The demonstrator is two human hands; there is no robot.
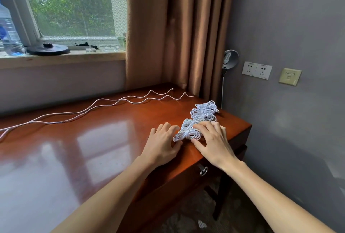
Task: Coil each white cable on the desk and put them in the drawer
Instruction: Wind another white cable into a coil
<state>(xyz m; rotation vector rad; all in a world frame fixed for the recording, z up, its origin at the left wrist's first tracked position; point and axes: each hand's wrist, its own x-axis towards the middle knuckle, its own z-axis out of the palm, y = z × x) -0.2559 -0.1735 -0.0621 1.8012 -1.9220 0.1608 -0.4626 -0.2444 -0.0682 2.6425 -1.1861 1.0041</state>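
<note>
Several coiled white cables (202, 116) lie in a pile near the right end of the glossy wooden desk (93, 148). My left hand (163, 143) lies flat on the desk and touches the near-left edge of the pile, its thumb against the nearest coil. My right hand (211, 139) rests on the nearest coil (186, 133) with fingers spread. Two loose white cables (104, 104) run uncoiled across the desk from the left edge toward the far right corner. The drawer (209, 173) with its metal ring handle (203, 170) sits shut under the desk's right end.
A brown curtain (177, 27) hangs behind the desk's far corner. The windowsill holds a water bottle (9, 31), a black round base (48, 48) and a glass ashtray (109, 47). Wall sockets (256, 70) and a small lamp (230, 58) are on the grey right wall.
</note>
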